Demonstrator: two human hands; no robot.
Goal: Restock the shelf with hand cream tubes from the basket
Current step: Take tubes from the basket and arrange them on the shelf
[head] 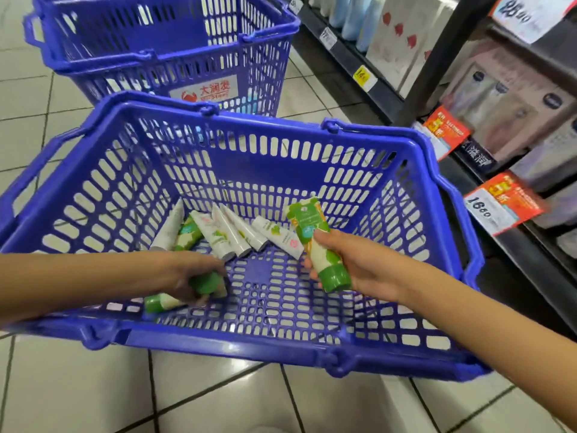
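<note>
Two bare hands reach into the blue basket (93, 334) seen from the head camera. The right hand (352, 260) grasps a green-and-white hand cream tube (315, 242) above the basket's floor near its right wall; the tube's long axis runs roughly upright and tilted, green cap toward the near rim, crimped end toward the far wall. The left hand (193, 276) is closed over a green-capped tube (209, 282) near the near-left corner; its fingers hide most of it, and motion blur smears the label. A second tube (162, 302) lies just beside it, cap pointing left. A row of loose tubes (231, 234) fans across the middle, their caps toward the near rim. The shelf (387, 98) runs along the right, partly cut off.
</note>
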